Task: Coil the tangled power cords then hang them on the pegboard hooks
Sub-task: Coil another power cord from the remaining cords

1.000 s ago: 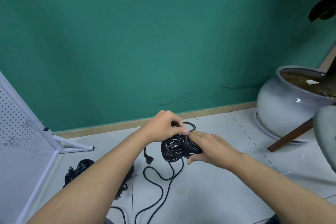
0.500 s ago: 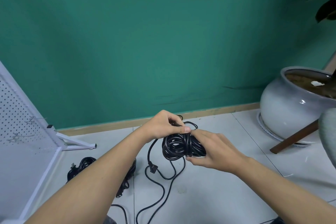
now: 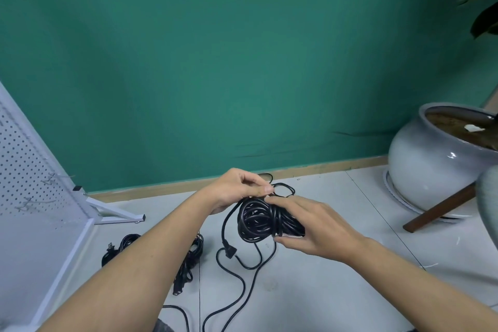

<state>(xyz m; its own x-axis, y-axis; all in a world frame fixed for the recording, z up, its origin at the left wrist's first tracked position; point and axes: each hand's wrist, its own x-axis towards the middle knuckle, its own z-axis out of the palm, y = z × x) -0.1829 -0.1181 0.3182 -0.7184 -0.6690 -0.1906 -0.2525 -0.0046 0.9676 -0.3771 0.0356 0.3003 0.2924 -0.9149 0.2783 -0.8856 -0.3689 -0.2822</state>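
Note:
A black power cord coil (image 3: 256,219) is held above the floor between both hands. My right hand (image 3: 315,226) wraps around its right side. My left hand (image 3: 241,187) pinches a strand of the same cord at the coil's top. A plug (image 3: 230,249) dangles below, and loose loops of cord trail down to the tiles. Other black cords (image 3: 122,244) lie tangled on the floor, partly hidden by my left forearm. The white pegboard (image 3: 25,178) leans at the left, with wire hooks (image 3: 25,203) on it.
A large grey ceramic plant pot (image 3: 431,162) stands at the right by the green wall. A brown wooden leg (image 3: 442,206) slants in front of it. The pegboard's white foot (image 3: 118,214) juts onto the floor.
The plug end has dropped lower and hangs under the coil. My left hand has shifted slightly at the coil's top, still pinching a strand. The view has turned slightly left.

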